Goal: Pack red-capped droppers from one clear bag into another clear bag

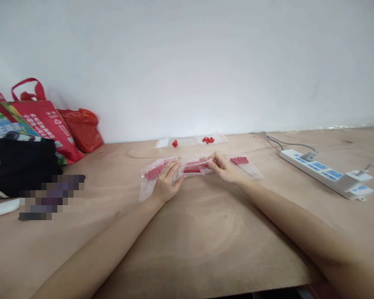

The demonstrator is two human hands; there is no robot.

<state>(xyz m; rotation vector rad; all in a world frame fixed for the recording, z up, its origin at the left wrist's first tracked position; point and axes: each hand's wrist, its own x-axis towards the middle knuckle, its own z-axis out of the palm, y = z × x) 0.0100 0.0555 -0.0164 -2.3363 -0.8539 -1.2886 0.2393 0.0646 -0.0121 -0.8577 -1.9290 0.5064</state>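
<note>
Between my two hands lies a clear plastic bag point(192, 169) with several red-ended pieces in it. My right hand point(220, 167) pinches the bag's right end between thumb and fingers. At its left end is my left hand point(168, 181), fingers together, with the thumb at the bag's lower edge. Partly under my left hand, another clear bag point(146, 189) holds several red-tipped sticks. Just right of my right hand, a third clear bag point(244, 167) shows red tips fanned out on white sticks.
By the wall lie clear bags with small red pieces point(208, 140) and one red piece point(175, 143). A white power strip point(321, 171) with cables is at the right. Red shopping bags point(50, 124), a black bag point(25, 166) and a white object point(3, 207) are at the left.
</note>
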